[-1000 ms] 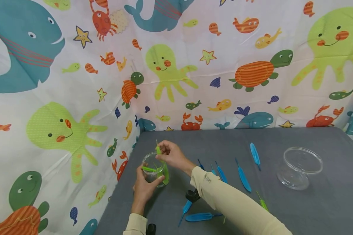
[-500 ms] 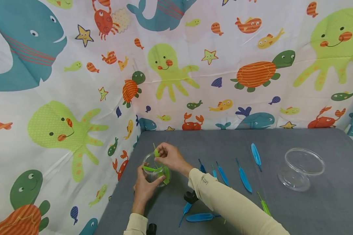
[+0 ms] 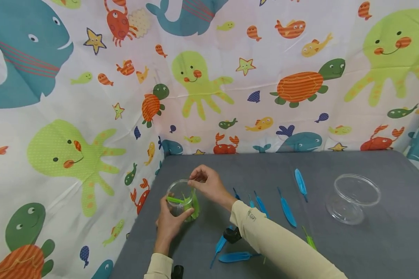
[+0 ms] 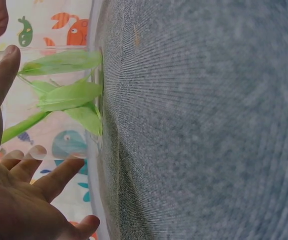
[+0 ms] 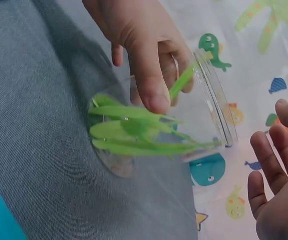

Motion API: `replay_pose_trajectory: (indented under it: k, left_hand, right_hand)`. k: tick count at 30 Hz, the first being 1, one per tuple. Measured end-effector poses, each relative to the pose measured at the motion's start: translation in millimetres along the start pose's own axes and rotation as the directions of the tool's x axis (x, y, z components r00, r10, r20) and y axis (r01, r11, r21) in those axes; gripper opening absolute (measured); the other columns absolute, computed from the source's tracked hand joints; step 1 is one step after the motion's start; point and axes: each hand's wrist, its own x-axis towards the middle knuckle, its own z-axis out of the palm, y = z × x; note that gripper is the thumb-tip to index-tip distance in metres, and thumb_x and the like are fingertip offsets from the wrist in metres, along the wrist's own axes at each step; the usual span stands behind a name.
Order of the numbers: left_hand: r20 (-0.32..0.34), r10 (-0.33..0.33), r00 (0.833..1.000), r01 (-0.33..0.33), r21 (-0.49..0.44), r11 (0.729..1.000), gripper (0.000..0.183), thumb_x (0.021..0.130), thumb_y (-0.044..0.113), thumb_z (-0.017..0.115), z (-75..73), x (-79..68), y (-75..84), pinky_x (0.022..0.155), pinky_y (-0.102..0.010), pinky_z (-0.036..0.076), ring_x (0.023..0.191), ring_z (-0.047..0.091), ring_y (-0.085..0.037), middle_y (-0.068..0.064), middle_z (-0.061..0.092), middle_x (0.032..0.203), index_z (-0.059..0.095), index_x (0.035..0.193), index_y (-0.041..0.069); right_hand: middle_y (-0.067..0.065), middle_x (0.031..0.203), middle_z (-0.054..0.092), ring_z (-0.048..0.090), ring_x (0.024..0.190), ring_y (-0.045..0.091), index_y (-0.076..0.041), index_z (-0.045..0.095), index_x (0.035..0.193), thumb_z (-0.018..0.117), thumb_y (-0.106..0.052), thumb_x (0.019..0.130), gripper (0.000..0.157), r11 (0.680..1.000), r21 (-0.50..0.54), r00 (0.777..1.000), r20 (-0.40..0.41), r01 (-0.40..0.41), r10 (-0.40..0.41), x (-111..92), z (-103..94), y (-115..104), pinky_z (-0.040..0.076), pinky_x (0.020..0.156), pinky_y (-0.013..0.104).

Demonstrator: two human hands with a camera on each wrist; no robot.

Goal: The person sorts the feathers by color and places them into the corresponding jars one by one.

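Observation:
A clear jar stands at the left of the table, with several green feathers inside, most of them upright. One green feather leans across toward the rim. My left hand grips the jar's side, thumb in front and fingers around the back. Beside the rim is my right hand, its fingers loosely bent; in the right wrist view nothing shows between them.
Several blue feathers lie spread over the grey table. A green feather lies by the right forearm. Farther right stands a clear footed bowl. A sea-animal curtain hangs behind and at the left.
The green feather that my right hand pinched over the rim has gone down into the jar, and the fingers have let go. My left hand keeps its hold on the jar.

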Motion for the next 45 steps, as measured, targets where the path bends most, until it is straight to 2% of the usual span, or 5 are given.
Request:
replay_pose_trajectory:
  k: [8, 16, 23, 36, 45]
  left_hand:
    - [-0.008, -0.004, 1.0, 0.004, 0.003, 1.0, 0.102, 0.075, 0.049, 0.089, -2.7, -2.6, -3.6, 0.112, -0.074, 0.011, 0.137, 0.05, -0.042, -0.007, 0.045, 0.157, 0.03, 0.154, 0.022]
    - [-0.016, -0.034, 0.999, 0.034, 0.011, 0.999, 0.104, 0.074, 0.05, 0.089, -4.7, -0.5, -2.2, 0.113, -0.074, 0.011, 0.14, 0.048, -0.043, -0.011, 0.045, 0.157, 0.029, 0.154, 0.023]
    - [0.002, -0.027, 1.0, 0.027, 0.004, 1.0, 0.102, 0.076, 0.049, 0.089, -5.4, -2.4, -2.5, 0.113, -0.073, 0.01, 0.141, 0.047, -0.042, -0.012, 0.046, 0.156, 0.029, 0.155, 0.025]
    - [0.004, -0.025, 1.0, 0.025, 0.008, 1.0, 0.104, 0.075, 0.052, 0.088, -3.8, -1.2, -2.7, 0.115, -0.072, 0.009, 0.14, 0.048, -0.04, -0.01, 0.045, 0.157, 0.029, 0.156, 0.024]
    - [0.013, -0.026, 1.0, 0.026, -0.001, 1.0, 0.105, 0.074, 0.053, 0.088, -1.2, 0.4, 1.3, 0.114, -0.073, 0.009, 0.141, 0.047, -0.04, -0.009, 0.045, 0.158, 0.029, 0.156, 0.024]
  right_hand:
    - [0.013, 0.11, 0.069, 0.067, 0.098, 0.029, -0.003, 0.063, 0.112, 0.072, -0.014, 0.096, 0.022, 1.0, 0.018, 0.998, 0.058, -0.025, 0.024, -16, -20.3, -1, 0.054, 0.078, 0.027]
    - [0.011, 0.11, 0.068, 0.067, 0.098, 0.027, -0.006, 0.064, 0.114, 0.071, -0.016, 0.097, 0.021, 0.999, -0.018, 0.995, 0.094, -0.041, 0.043, -39, -59.8, -1, 0.055, 0.081, 0.032]
    - [0.008, 0.11, 0.07, 0.068, 0.099, 0.023, -0.006, 0.065, 0.114, 0.07, -0.019, 0.098, 0.022, 0.995, -0.047, 0.995, 0.048, -0.086, 0.088, -62, -91.6, 13, 0.056, 0.082, 0.031]
    - [0.017, 0.117, 0.069, 0.068, 0.1, 0.018, -0.012, 0.069, 0.117, 0.07, -0.018, 0.097, 0.02, 0.988, -0.131, 0.997, -0.026, -0.078, 0.075, -113, -136.3, 30, 0.055, 0.082, 0.028]
    - [0.005, 0.113, 0.071, 0.067, 0.097, 0.012, -0.017, 0.07, 0.117, 0.071, -0.019, 0.097, 0.021, 0.973, -0.217, 0.994, -0.084, -0.083, 0.066, -155, -154.7, 29, 0.055, 0.083, 0.032]
